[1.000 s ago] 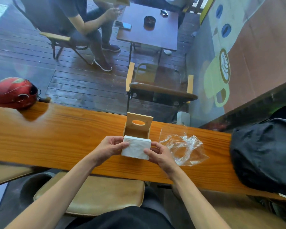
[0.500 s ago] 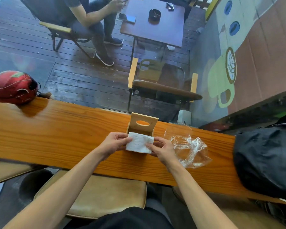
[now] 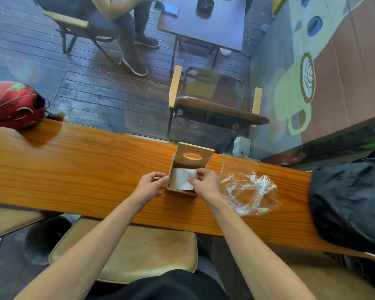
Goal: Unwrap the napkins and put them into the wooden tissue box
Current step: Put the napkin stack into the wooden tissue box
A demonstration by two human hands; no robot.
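Observation:
A white stack of napkins (image 3: 180, 180) lies inside the wooden tissue box (image 3: 172, 167), whose lid (image 3: 204, 153) with an oval hole stands tilted up at the back. My right hand (image 3: 204, 184) rests over the napkins' right side, thumb and fingers pinching their edge. My left hand (image 3: 151, 186) sits at the box's left wall, fingers curled and touching it. The empty clear plastic wrap (image 3: 249, 191) lies crumpled on the counter to the right of the box.
The box stands on a long wooden counter (image 3: 85, 169). A red helmet (image 3: 14, 106) sits at its far left and a black bag (image 3: 351, 204) at its right end. Beyond the counter are a chair (image 3: 214, 109), a table and a seated person (image 3: 117, 22).
The napkin stack, held in front of the box by both hands, has gone down into the box. My left hand has come off the stack and now rests against the box's left wall.

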